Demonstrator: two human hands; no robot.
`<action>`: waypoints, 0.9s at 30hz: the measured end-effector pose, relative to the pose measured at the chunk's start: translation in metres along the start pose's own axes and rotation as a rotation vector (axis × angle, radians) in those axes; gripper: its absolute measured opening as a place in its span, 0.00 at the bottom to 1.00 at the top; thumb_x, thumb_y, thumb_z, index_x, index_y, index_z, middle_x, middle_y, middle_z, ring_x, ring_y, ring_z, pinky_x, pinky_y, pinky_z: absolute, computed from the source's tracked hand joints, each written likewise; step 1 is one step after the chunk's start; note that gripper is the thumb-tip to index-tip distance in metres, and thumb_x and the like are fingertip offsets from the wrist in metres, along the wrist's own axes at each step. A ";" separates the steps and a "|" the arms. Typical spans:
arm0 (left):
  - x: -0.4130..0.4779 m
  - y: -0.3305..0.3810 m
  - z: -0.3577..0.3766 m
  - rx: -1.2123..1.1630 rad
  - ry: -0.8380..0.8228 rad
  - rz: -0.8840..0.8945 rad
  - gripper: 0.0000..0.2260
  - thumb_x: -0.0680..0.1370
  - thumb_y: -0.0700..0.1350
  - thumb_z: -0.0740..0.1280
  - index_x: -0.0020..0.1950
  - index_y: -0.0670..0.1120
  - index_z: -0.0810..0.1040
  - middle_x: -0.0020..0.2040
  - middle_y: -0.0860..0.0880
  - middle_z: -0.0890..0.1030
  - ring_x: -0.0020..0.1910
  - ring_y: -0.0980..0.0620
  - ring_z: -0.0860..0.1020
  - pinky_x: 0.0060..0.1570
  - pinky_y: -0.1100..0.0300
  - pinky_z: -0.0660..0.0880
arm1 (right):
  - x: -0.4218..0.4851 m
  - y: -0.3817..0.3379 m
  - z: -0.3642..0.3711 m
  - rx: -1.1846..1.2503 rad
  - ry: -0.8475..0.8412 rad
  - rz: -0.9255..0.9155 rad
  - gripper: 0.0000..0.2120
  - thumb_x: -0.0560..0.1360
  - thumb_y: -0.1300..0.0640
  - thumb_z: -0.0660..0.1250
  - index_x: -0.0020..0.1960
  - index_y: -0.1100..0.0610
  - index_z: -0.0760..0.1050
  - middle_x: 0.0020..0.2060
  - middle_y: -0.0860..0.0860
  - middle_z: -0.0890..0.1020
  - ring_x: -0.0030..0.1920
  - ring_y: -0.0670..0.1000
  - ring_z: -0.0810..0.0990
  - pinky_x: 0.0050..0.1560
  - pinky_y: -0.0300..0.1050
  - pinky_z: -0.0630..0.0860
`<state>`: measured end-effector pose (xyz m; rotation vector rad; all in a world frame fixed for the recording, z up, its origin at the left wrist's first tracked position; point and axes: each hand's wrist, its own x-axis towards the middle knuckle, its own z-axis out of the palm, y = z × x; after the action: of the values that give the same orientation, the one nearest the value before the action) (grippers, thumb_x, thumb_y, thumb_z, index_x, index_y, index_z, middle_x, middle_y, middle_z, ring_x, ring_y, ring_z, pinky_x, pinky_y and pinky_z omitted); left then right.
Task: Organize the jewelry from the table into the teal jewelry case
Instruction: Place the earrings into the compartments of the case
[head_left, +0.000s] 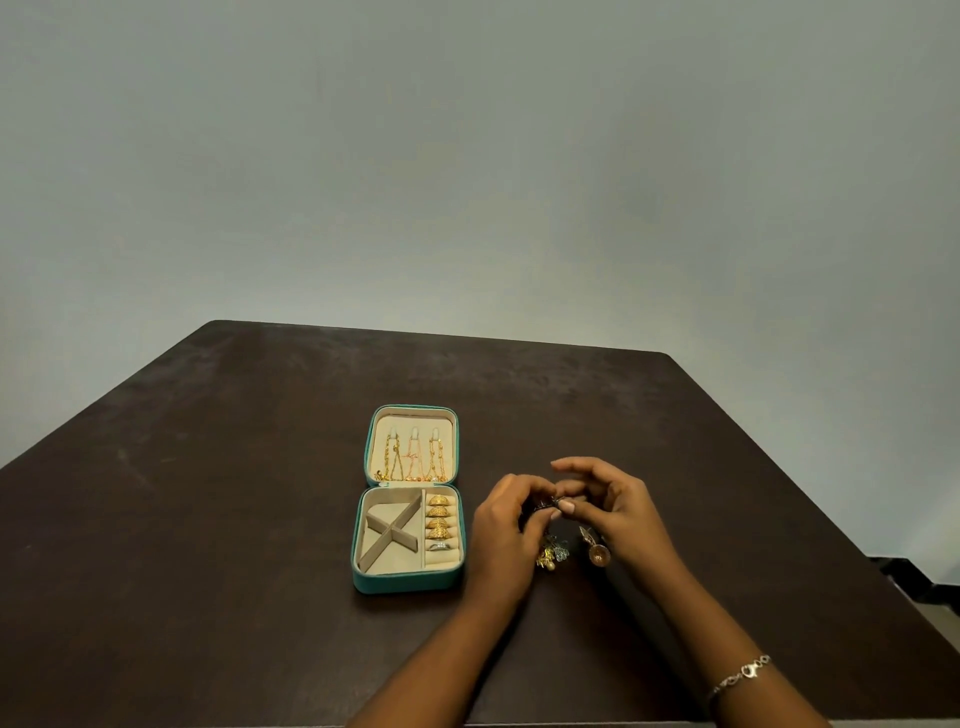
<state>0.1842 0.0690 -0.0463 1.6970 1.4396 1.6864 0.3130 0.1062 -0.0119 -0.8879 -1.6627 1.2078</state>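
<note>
Small dark piece (545, 504): your left hand (501, 525) and right hand (618, 512) both pinch it, and your fingertips cover most of it, so you cannot tell its kind.
Loose pile (553, 555): partly under your left hand; its pieces are too small and tangled to count.
Round gold piece (597, 556): its upper part hides beneath your right hand.
Forearms: both are cut by the bottom edge.
Table (260, 467): cut by the left, right and bottom edges.
Dark shape (904, 571): far right, unidentifiable.

Plain grey wall (467, 156) behind; black object (906, 577) low at right edge.
</note>
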 end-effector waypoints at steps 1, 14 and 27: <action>0.000 0.000 0.000 0.004 0.003 -0.001 0.07 0.71 0.37 0.69 0.45 0.47 0.78 0.43 0.53 0.78 0.44 0.59 0.75 0.43 0.70 0.71 | 0.000 0.000 0.001 -0.004 0.004 -0.001 0.16 0.70 0.73 0.66 0.53 0.59 0.76 0.40 0.60 0.81 0.43 0.53 0.81 0.46 0.41 0.78; 0.000 0.001 -0.001 0.031 0.053 0.029 0.04 0.71 0.37 0.69 0.41 0.45 0.77 0.40 0.52 0.77 0.42 0.59 0.75 0.40 0.72 0.69 | -0.004 -0.003 0.001 -0.063 0.008 -0.025 0.08 0.70 0.69 0.68 0.47 0.60 0.77 0.39 0.55 0.81 0.42 0.50 0.81 0.43 0.42 0.78; 0.000 0.003 -0.002 -0.014 0.088 -0.048 0.05 0.73 0.39 0.69 0.46 0.47 0.80 0.41 0.53 0.81 0.42 0.59 0.78 0.39 0.73 0.70 | -0.002 -0.009 0.005 -0.153 0.160 -0.078 0.11 0.73 0.69 0.64 0.40 0.56 0.80 0.36 0.52 0.82 0.39 0.45 0.79 0.40 0.35 0.75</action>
<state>0.1841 0.0671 -0.0432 1.5867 1.4913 1.7608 0.3084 0.1005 -0.0042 -0.9773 -1.6594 0.9415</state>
